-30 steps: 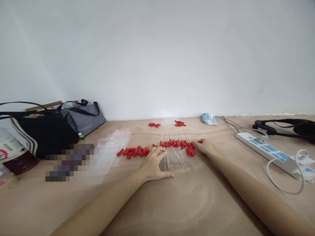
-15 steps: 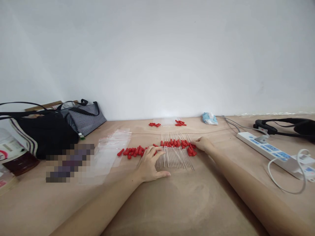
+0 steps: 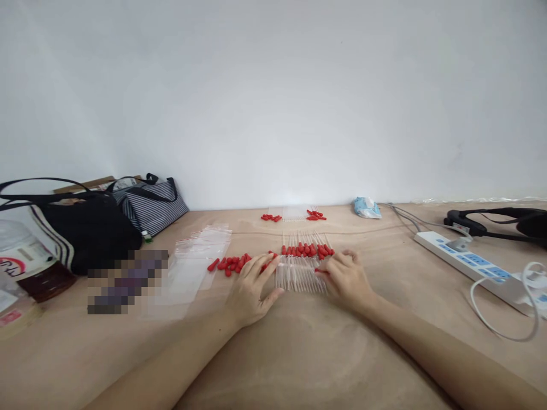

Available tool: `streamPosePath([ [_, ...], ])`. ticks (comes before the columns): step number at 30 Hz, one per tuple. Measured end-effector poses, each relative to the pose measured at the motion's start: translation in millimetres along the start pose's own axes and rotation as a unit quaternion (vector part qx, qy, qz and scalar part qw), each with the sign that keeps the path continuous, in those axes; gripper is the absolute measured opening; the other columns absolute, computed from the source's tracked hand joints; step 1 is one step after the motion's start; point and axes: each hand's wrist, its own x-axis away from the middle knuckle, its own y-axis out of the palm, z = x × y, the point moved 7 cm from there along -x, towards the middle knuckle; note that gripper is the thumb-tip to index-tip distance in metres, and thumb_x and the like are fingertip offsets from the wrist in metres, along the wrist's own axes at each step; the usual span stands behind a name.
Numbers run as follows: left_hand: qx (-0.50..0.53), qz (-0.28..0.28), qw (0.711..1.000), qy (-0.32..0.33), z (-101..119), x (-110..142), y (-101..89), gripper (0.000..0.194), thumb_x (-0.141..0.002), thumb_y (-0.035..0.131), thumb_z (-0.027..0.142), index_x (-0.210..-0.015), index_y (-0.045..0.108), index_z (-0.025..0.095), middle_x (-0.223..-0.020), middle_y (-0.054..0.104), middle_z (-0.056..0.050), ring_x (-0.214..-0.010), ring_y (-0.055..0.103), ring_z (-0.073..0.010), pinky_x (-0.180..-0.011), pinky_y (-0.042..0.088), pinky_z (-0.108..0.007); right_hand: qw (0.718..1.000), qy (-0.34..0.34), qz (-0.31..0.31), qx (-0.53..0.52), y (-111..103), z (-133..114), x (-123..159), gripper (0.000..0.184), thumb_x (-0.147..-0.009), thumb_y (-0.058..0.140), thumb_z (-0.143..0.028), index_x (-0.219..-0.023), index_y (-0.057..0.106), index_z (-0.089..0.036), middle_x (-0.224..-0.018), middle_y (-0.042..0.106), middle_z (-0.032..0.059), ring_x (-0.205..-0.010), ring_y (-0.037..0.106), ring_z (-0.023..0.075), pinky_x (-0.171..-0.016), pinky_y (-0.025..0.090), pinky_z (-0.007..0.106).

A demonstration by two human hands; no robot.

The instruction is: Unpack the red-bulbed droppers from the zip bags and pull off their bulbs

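Two rows of thin clear glass tubes [image 3: 297, 276] lie side by side on the brown table. Red rubber bulbs [image 3: 301, 249] form a band across the upper row. My left hand [image 3: 252, 293] rests at the left end of the lower row, fingers stretched out and thumb apart, partly over red bulbs. More loose red bulbs [image 3: 233, 263] lie to its left. At the right end of the tubes, my right hand [image 3: 350, 282] is closed, with a bit of red bulb showing at its fingertips. Its palm side is hidden.
Clear zip bags [image 3: 188, 273] are spread at the left, near black [image 3: 98, 239] and striped bags [image 3: 156, 199] and a bottle [image 3: 38, 267]. A clear packet with red bulbs [image 3: 316, 215] lies by the wall. A power strip [image 3: 474, 265] with cables and a tissue pack [image 3: 366, 208] are at the right.
My right hand has come nearer and slightly left, closing over the loose red bulbs at the right end. The left hand has shifted a little left, its thumb drawing in.
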Motion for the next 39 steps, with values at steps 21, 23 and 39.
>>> streamPosePath([
  [21, 0.062, 0.021, 0.996, 0.064, 17.7, 1.5, 2.6, 0.018, -0.084, 0.043, 0.014, -0.074, 0.058, 0.017, -0.065, 0.065, 0.001, -0.09, 0.06, -0.0165, -0.098, 0.031, -0.043, 0.996, -0.084, -0.026, -0.019, 14.8, -39.7, 8.0, 0.018, -0.08, 0.052, -0.03, -0.067, 0.061, -0.02, -0.059, 0.054, -0.0004, -0.066, 0.042, 0.0132, -0.079, 0.024, 0.036],
  [23, 0.056, 0.033, 0.997, 0.048, 7.7, 4.9, -1.8, 0.017, -0.084, 0.044, 0.014, -0.074, 0.058, 0.018, -0.068, 0.065, 0.002, -0.089, 0.06, -0.0166, -0.095, 0.034, -0.042, 0.998, -0.061, -0.014, -0.006, 9.8, -31.0, 11.9, 0.019, -0.081, 0.051, -0.027, -0.065, 0.06, -0.019, -0.059, 0.053, 0.0002, -0.067, 0.043, 0.0139, -0.077, 0.026, 0.036],
  [39, 0.067, 0.06, 0.994, -0.065, -3.5, -26.8, 14.2, 0.025, -0.082, 0.038, 0.01, -0.1, 0.054, 0.015, -0.081, 0.053, -0.004, -0.072, 0.053, -0.0124, -0.068, 0.046, -0.025, 0.914, 0.376, -0.005, -0.151, 17.0, 111.1, 37.2, 0.033, -0.075, 0.049, -0.037, -0.097, 0.057, -0.014, -0.072, 0.057, 0.0041, -0.058, 0.052, 0.0127, -0.053, 0.043, 0.025],
])
